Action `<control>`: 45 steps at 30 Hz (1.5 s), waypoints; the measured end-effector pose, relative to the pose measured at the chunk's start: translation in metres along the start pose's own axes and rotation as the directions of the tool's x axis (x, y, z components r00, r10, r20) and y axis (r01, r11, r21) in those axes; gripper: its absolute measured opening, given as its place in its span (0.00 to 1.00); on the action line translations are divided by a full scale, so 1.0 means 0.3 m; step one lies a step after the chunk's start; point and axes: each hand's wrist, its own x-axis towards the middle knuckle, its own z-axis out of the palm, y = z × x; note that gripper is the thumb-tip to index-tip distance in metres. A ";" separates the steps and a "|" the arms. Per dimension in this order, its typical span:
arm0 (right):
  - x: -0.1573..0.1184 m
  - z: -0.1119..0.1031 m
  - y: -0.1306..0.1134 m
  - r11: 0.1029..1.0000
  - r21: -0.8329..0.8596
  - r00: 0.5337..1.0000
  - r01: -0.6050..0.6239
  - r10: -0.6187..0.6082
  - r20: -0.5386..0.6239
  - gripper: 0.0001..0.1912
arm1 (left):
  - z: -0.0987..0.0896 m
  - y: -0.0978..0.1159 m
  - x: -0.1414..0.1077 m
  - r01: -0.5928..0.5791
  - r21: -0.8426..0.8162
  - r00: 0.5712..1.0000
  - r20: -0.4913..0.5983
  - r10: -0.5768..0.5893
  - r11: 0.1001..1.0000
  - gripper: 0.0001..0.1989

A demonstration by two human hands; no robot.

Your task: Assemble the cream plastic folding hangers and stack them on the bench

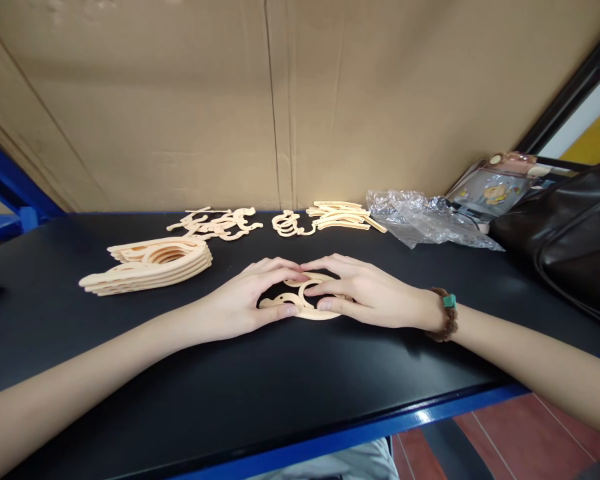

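We have both hands on one cream curved piece point(314, 314), which lies on the black desk point(205, 393) in front of us. Our left hand point(247, 297) grips its left part, thumb on the near edge and fingers at the far side; our right hand point(365, 293), above a brown bracelet point(449, 323) on the wrist, holds the right part between thumb and fingers. To the left we see a stack of similar pieces point(147, 277). Farther back lie loose hooked pieces point(241, 215), a few rings point(286, 230), slender bars point(343, 217) and crumpled clear plastic point(425, 217), with a dark bag point(565, 233) at far right.
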 end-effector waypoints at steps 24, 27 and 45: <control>-0.001 0.007 0.019 0.991 -0.062 0.993 -0.119 0.117 -0.036 0.32 | -0.024 0.029 -0.019 0.078 0.300 0.990 -0.134 -0.038 0.951 0.30; -0.004 0.004 0.019 0.991 -0.083 0.991 -0.109 0.102 -0.082 0.31 | -0.022 0.037 -0.018 0.007 0.392 0.984 -0.165 0.063 0.920 0.26; -0.006 0.004 0.006 0.994 -0.095 0.988 -0.056 0.041 -0.151 0.35 | -0.017 0.078 -0.025 0.058 0.377 0.989 -0.149 -0.001 0.925 0.25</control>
